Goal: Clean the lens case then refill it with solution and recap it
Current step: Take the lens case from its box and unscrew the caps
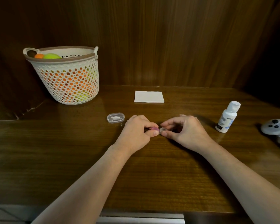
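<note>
A small lens case [158, 129] lies low over the wooden table [136, 167], held between both hands. My left hand [137, 130] pinches its pink left end, fingers curled round it. My right hand [186, 130] pinches the clear round cap [163, 130] on the right end between thumb and fingers. Most of the case is hidden by my fingers. A white solution bottle [228, 117] with its cap on stands upright to the right of my right hand. A folded white tissue [149, 96] lies flat behind the hands.
A clear oval box [115, 117] with tweezers inside sits left of my left hand. A white perforated basket [66, 75] holding orange and green balls stands at the back left. A grey controller [276, 129] lies at the right edge. Dark wood panels wall the back.
</note>
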`<state>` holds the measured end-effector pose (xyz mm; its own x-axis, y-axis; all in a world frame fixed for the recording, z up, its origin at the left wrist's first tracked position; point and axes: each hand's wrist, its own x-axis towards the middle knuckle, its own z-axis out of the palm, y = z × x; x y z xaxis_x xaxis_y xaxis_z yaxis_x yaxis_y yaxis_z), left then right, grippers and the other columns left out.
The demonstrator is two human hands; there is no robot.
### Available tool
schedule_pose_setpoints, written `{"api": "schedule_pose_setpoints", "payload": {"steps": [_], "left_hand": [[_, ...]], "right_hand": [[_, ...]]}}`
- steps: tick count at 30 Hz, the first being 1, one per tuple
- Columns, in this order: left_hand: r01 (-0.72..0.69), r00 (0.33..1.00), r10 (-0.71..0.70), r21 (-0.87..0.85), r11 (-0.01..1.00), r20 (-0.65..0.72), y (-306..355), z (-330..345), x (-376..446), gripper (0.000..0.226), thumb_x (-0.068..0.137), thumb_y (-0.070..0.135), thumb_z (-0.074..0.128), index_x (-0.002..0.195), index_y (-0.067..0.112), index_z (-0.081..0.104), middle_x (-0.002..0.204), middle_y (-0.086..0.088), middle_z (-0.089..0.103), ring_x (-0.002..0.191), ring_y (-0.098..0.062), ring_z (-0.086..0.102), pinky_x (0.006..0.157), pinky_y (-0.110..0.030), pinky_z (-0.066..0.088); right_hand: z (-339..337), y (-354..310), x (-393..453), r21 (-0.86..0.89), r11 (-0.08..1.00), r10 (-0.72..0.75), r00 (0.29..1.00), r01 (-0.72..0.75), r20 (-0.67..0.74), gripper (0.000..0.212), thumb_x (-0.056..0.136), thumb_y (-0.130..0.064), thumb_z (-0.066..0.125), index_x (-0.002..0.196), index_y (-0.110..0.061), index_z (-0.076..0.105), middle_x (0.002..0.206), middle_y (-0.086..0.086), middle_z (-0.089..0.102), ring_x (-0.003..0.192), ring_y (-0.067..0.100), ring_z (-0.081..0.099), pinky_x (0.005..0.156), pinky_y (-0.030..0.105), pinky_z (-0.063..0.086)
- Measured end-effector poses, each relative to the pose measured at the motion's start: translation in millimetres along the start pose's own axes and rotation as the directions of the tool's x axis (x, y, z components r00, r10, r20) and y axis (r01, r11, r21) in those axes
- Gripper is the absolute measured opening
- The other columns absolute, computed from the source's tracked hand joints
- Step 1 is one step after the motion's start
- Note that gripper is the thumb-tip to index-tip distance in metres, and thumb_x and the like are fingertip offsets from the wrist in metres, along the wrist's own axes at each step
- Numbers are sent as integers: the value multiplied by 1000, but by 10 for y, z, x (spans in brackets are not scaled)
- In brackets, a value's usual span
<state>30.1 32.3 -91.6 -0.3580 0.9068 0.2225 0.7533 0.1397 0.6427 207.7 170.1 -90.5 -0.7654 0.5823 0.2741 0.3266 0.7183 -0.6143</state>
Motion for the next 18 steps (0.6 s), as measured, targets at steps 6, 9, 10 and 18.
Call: {"api": "schedule_pose_setpoints", "payload": {"steps": [6, 9, 10, 18], "left_hand": [[-4, 999, 4, 12, 1000, 33, 10, -15, -2, 27, 99, 34, 72, 125, 40, 75, 113, 19, 64, 117, -9, 52, 112, -52, 43], [-10, 999, 9, 27, 1000, 39, 10, -20, -8, 27, 100, 35, 71, 126, 41, 74, 115, 18, 64, 119, -9, 51, 110, -52, 45], [-15, 999, 14, 28, 999, 38, 8, -24, -9, 27, 100, 36, 71, 126, 41, 74, 116, 18, 64, 119, -9, 51, 110, -52, 45], [-64, 997, 59, 101, 993, 52, -4, -10, -11, 33, 100, 45, 67, 133, 41, 69, 119, 19, 60, 121, -9, 47, 113, -48, 40]], "right_hand": [[3, -9, -16, -74, 997, -4, 1000, 4, 5, 32, 85, -59, 79, 116, -56, 68, 103, -54, 58, 111, -9, 41, 82, 25, 38], [4, 28, -27, -111, 994, -1, 1000, 1, 3, 35, 84, -67, 76, 117, -55, 70, 100, -42, 64, 111, -1, 39, 88, 34, 42], [4, 39, -30, -124, 992, -4, 1000, 3, 0, 34, 83, -70, 74, 113, -55, 72, 102, -40, 63, 112, 2, 38, 90, 37, 42], [21, 50, -20, -188, 982, -3, 1000, 0, -18, 23, 83, -78, 67, 96, -59, 73, 105, -40, 62, 111, 5, 33, 88, 41, 23]]}}
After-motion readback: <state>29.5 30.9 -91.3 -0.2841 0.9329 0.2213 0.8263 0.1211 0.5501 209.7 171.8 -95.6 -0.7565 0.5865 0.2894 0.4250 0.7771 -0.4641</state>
